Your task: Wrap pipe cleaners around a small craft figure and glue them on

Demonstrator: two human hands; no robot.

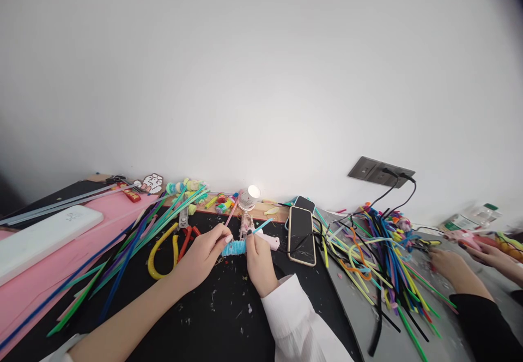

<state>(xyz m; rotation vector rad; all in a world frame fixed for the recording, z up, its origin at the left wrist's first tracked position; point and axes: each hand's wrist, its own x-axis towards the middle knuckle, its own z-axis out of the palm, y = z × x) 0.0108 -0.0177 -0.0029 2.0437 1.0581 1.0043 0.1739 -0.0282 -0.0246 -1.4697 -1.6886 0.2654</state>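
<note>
Between my two hands is a light blue, fuzzy pipe cleaner [234, 248] wound into a tight coil. My left hand [208, 253] pinches the coil's left end with closed fingertips. At the right end, the closed fingers of my right hand [259, 261] grip it, and a blue tail [263, 225] sticks up from them. A thin pink stem [232, 209] rises just behind my left fingertips; whether it joins the coil I cannot tell. Behind my right hand lies a pale pink tool with a handle [269, 241], partly hidden. Yellow-handled pliers [161, 253] and red handles [188, 239] lie left of my left hand.
A small lit lamp [250, 197] stands by the wall. Phones [302, 236] lie right of my hands. Bundles of pipe cleaners [392, 258] spread on both sides, with cables from a socket [379, 172]. A co-worker's hands [457, 272] are at far right.
</note>
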